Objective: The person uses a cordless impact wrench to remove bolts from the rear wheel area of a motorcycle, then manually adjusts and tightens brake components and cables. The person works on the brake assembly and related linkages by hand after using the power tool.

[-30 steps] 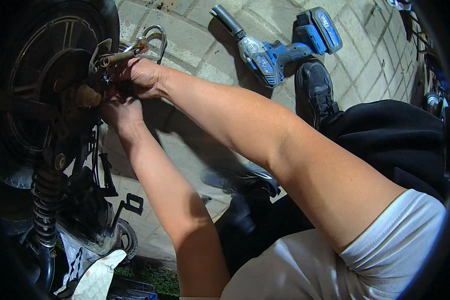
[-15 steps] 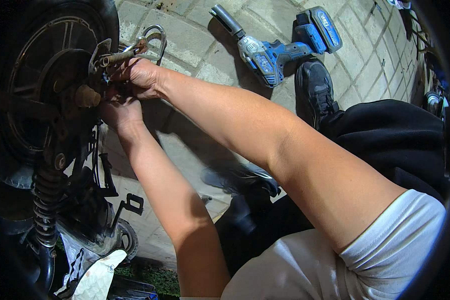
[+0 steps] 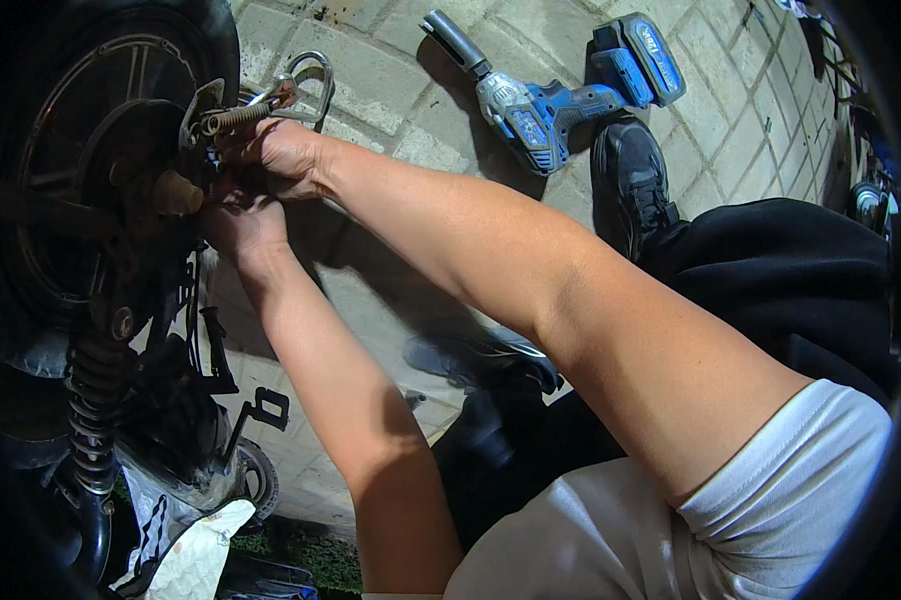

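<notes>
Both my hands are at the axle side of a dark wheel (image 3: 90, 75) on the left. My right hand (image 3: 285, 158) is closed just below a coiled spring (image 3: 235, 118), its fingertips lost in shadow. Beneath it, close by, my left hand (image 3: 245, 225) has its fingers curled inward next to a tan, cap-like axle end (image 3: 177, 193). What the fingers of either hand hold is hidden behind the hands and in the dark. A bent metal stand (image 3: 315, 85) sticks out past the spring.
A blue cordless impact wrench (image 3: 545, 110) with a long socket lies on the paving (image 3: 370, 70), by my black shoe (image 3: 630, 180). Below the wheel are a shock absorber (image 3: 92, 420), a pedal (image 3: 268, 408) and a crumpled white sheet (image 3: 200, 550).
Almost nothing differs. My hands stay at the same spot by the axle, with only a very slight shift of the left hand and forearm.
</notes>
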The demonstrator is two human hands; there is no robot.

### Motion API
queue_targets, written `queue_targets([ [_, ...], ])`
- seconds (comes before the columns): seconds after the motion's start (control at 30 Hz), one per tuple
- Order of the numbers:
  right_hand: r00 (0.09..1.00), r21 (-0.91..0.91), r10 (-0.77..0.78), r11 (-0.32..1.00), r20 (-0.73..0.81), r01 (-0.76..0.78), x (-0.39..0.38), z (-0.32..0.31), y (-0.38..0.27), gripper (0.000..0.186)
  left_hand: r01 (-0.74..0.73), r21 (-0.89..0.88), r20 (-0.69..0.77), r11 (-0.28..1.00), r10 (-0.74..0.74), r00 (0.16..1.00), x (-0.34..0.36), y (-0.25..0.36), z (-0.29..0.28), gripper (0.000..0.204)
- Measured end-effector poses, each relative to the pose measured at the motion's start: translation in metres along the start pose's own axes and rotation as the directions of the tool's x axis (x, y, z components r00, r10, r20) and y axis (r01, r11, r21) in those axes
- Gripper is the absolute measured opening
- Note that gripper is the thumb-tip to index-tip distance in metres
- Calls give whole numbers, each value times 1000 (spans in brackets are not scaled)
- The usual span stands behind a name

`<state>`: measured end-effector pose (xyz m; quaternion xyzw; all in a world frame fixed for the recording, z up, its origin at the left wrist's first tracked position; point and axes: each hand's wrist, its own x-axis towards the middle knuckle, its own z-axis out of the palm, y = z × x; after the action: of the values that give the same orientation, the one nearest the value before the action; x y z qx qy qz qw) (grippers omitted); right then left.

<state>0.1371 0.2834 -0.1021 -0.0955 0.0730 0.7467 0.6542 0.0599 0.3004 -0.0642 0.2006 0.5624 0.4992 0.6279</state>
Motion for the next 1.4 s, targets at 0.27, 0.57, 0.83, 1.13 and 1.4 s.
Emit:
queue_targets([
  [0.27, 994, -13, -34, 999, 107, 35, 0, -1, -1, 21, -63, 45, 47, 997, 61, 997, -12, 0, 6, 28],
  [0.57, 997, -20, -35, 999, 63, 37, -4, 4, -3, 19, -76, 77, 67, 994, 71, 995, -3, 0, 0, 26],
  [0.83, 995, -83, -85, 993, 56, 90, 1, 0, 0, 24, -26, 97, -30, 995, 29, 999, -9, 1, 10, 33],
  [1.13, 995, -8, -39, 999, 87, 40, 0, -2, -1, 29, -7, 58, 1, 998, 7, 1000, -6, 3, 10, 33],
  [1.4, 997, 21, -30, 999, 78, 29, 0, 1, -1, 21, -48, 120, 85, 992, 38, 996, -8, 3, 8, 34],
])
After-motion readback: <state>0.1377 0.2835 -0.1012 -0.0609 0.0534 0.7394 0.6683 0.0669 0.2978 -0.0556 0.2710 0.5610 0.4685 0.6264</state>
